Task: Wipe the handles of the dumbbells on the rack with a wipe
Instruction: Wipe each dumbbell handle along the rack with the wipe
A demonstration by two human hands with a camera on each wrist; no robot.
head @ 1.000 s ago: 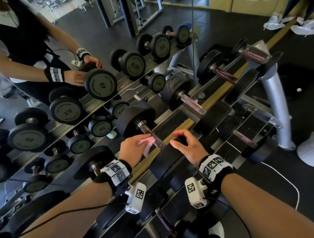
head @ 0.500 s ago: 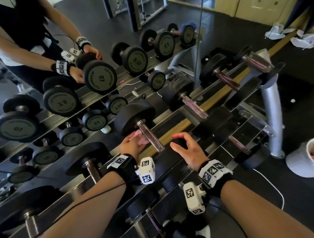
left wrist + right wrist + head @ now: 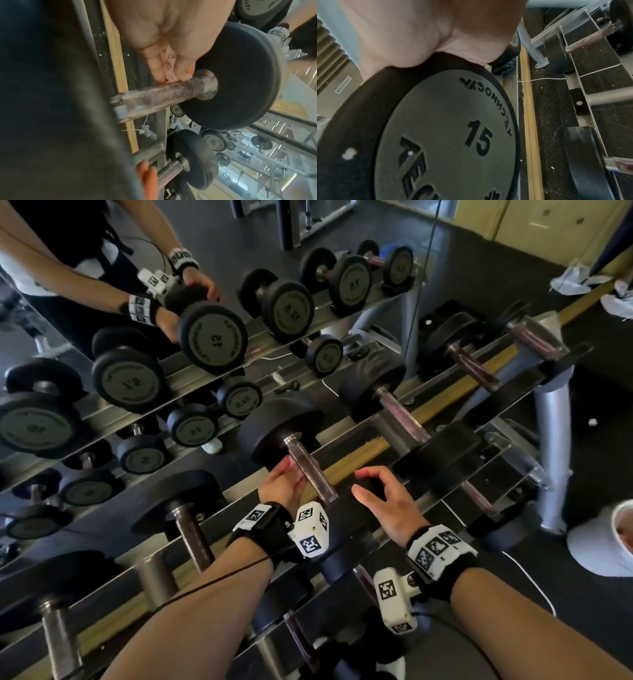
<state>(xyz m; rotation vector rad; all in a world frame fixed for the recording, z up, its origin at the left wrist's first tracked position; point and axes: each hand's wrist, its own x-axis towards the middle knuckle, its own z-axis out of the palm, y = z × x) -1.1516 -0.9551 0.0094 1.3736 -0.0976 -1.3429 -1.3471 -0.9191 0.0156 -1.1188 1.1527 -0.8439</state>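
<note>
Pink wipe point(image 3: 169, 65) in my left hand point(image 3: 282, 487) has slid up the handle point(image 3: 311, 470); right hand point(image 3: 390, 508) cups the near head point(image 3: 436, 135). This handle looks nearly done.

Left hand point(image 3: 284, 486) curled against left side of dumbbell handle point(image 3: 313, 470), just below far end. Right hand point(image 3: 387, 505) arched over near weight point(image 3: 349, 522), fingers bent.

A large wall mirror point(image 3: 212, 237) faces me. To my right the dark floor point(image 3: 599, 405) bears a thin white cable point(image 3: 527, 573), a round white container point(image 3: 603, 542) and crumpled white cloths point(image 3: 575, 280).
</note>
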